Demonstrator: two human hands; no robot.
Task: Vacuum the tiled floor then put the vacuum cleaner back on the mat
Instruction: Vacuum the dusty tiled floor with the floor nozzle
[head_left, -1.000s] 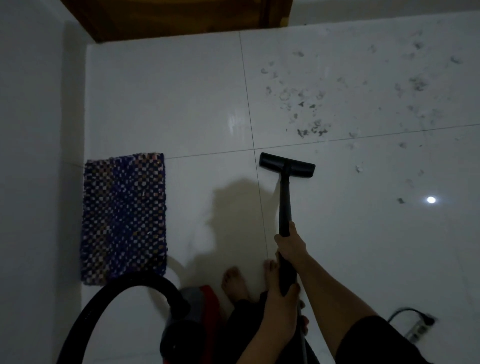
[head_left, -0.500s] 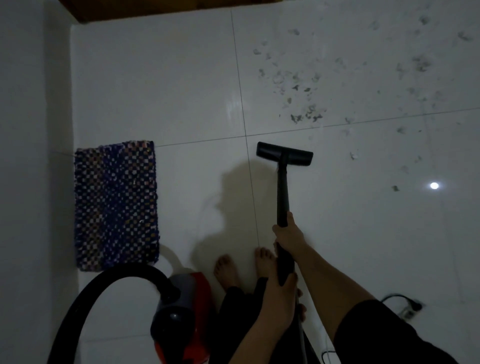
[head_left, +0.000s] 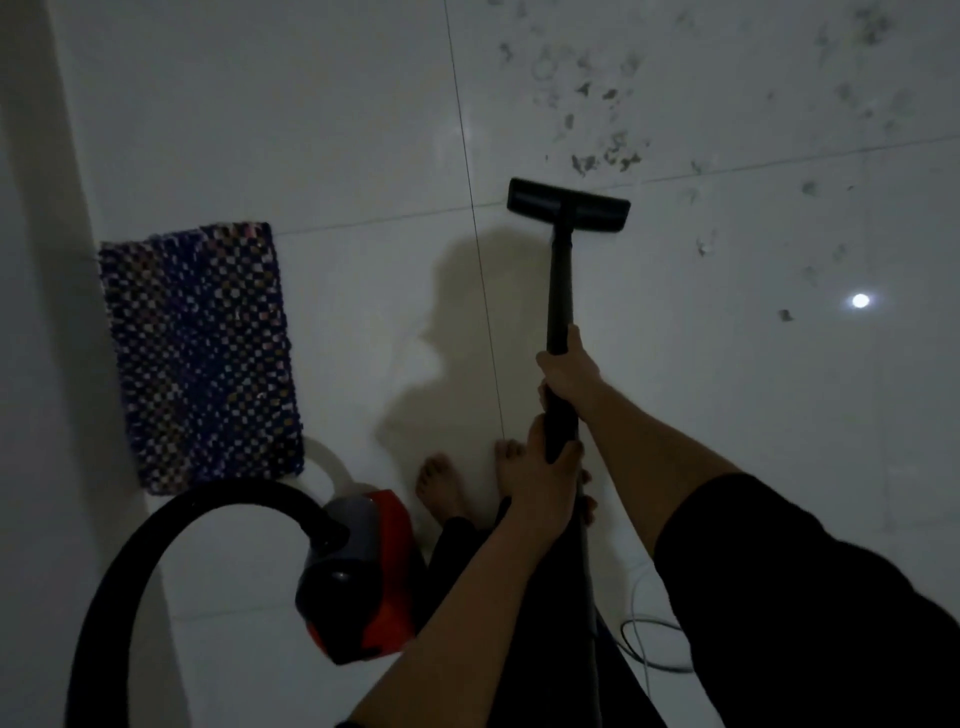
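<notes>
**Position.** The black wand (head_left: 560, 291) is held two-handed. The right hand (head_left: 569, 371) is curled round it nearer the nozzle, and the left hand (head_left: 545, 480) is curled round its lower end. The floor nozzle (head_left: 569, 205) sits on the tiled floor (head_left: 311, 130), well right of the woven mat (head_left: 200, 358) and level with its far edge. The red canister (head_left: 363, 566) stands on tile just off the mat's near right corner, not on it. The hose (head_left: 156, 545) arcs past the mat's near edge. Scattered debris (head_left: 605, 158) lies beyond the nozzle, farther right of the mat.

**Handling (judged).** The wand is stiff and light, so steer it with the present grip. The canister is the heavy part. Lift it by its top handle, which the dim light leaves indistinct. The hose is pliable and will trail.
</notes>
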